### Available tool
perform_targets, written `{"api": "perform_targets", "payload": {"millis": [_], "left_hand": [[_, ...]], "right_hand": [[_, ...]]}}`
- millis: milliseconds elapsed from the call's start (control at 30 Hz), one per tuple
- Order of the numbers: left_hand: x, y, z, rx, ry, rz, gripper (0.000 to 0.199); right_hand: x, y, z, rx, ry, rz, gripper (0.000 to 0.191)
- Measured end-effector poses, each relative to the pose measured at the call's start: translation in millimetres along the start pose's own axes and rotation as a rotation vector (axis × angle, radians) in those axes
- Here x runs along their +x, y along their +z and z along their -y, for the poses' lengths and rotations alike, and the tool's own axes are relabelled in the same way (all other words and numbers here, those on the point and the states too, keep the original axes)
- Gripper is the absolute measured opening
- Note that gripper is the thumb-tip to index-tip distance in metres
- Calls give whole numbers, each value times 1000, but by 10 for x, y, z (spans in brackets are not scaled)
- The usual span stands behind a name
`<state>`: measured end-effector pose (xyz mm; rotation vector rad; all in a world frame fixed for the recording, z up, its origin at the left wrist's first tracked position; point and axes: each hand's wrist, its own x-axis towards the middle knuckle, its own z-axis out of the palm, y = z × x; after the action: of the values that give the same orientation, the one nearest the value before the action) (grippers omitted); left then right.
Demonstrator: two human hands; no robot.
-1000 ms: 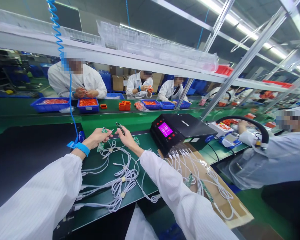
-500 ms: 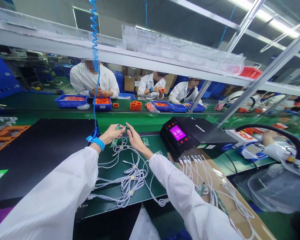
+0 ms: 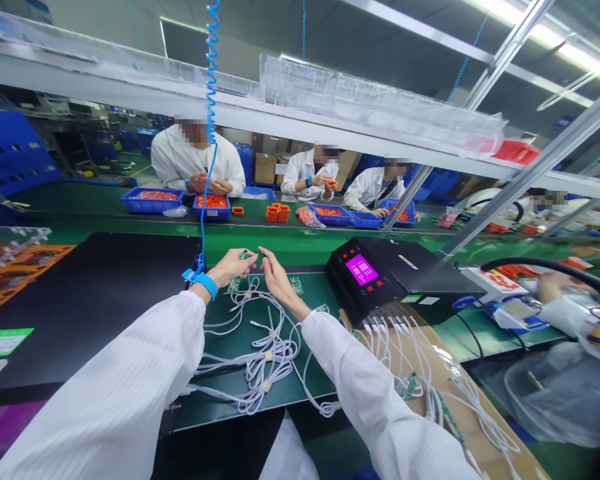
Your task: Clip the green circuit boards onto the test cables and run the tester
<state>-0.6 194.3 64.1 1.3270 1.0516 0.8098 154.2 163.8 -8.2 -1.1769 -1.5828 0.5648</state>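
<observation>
My left hand, with a blue strap at its wrist, pinches a small green circuit board. Close beside it, my right hand has its thumb and fingertips closed on a small dark piece whose kind I cannot make out. Both sets of fingertips nearly meet above the dark green mat. Beneath them lie white cables bundled in coils. Another circuit board rests to the right of my right hand, and one more board lies partly hidden under my left hand.
A black tester with a lit magenta screen stands to the right, white leads plugged into its front. At left is a large black box. Across the green belt, several co-workers handle orange parts from blue bins. A shelf crosses above.
The view has shifted slightly, so the scene sits a little further right. My hands keep their pinches, the fingertips now slightly further apart.
</observation>
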Motion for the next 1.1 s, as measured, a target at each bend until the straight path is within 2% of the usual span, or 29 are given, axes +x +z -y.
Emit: {"api": "perform_targets", "payload": {"millis": [200,433,633,800,1100], "left_hand": [[-17,4,-22,16,19,16,17],[-30,28,-39,42,5,-41,16],[-27,9,-4,139,40,-34,20],[-3,-4,28,180,73,-84,19],[42,-53,86,260,76,-124,16]], "right_hand": [[20,20,-47,20,11,12,51],[51,42,-119,125,34,61,52],[27,60,-120,100,20,49,50],[36,108,-112,99,16,46,50],[7,70,-45,41,-18,124,47]]}}
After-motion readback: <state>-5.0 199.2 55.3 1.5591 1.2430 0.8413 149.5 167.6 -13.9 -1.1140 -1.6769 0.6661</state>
